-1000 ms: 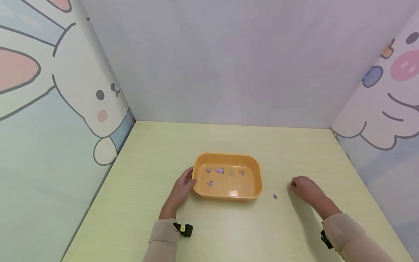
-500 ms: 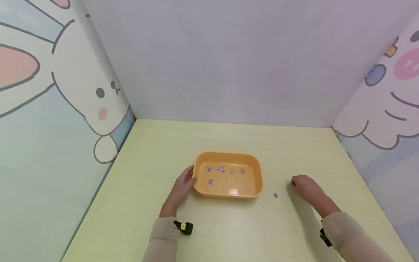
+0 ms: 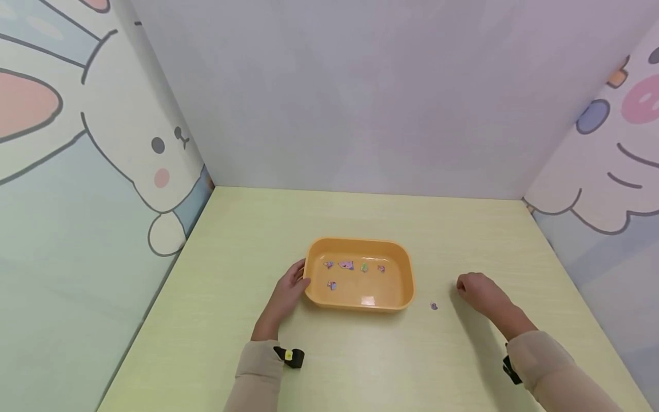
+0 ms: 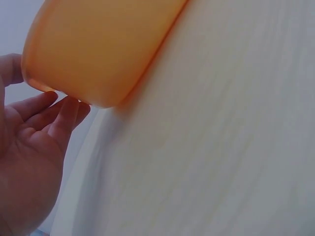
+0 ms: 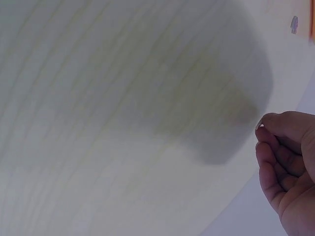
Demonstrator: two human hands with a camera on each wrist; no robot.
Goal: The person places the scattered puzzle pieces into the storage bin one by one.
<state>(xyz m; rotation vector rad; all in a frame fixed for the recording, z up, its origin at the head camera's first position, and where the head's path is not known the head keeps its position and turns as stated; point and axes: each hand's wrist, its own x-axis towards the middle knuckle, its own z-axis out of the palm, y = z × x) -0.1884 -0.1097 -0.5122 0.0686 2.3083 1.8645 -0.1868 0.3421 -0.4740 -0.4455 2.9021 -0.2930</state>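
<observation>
A shallow yellow-orange plastic tray (image 3: pixel 360 306) is on the table in the head view. My left hand (image 3: pixel 286 294) grips its left end, thumb at the rim; the left wrist view shows several fingers (image 4: pixel 64 115) against the wall. Several tiny colourful flat pieces, among them a purple one (image 3: pixel 347 265) and a green one (image 3: pixel 364 268), are spread inside the tray. One more small purplish piece (image 3: pixel 434 306) lies outside, right of it. Beyond that, my right hand (image 3: pixel 481 292) has curled fingers, thumb meeting index finger; a pale speck between them is too small to identify.
The pale yellow table (image 3: pixel 360 366) runs back to a plain lilac-grey wall (image 3: pixel 334 103). Side walls with a cartoon rabbit (image 3: pixel 128 131) and a pig-nosed character (image 3: pixel 607 166) bound it left and right. Black straps with small devices (image 3: pixel 293 358) sit at both wrists.
The whole head view has shifted up by a small amount. Tray, loose piece and both hands keep nearly the same places; the right hand has barely moved.
</observation>
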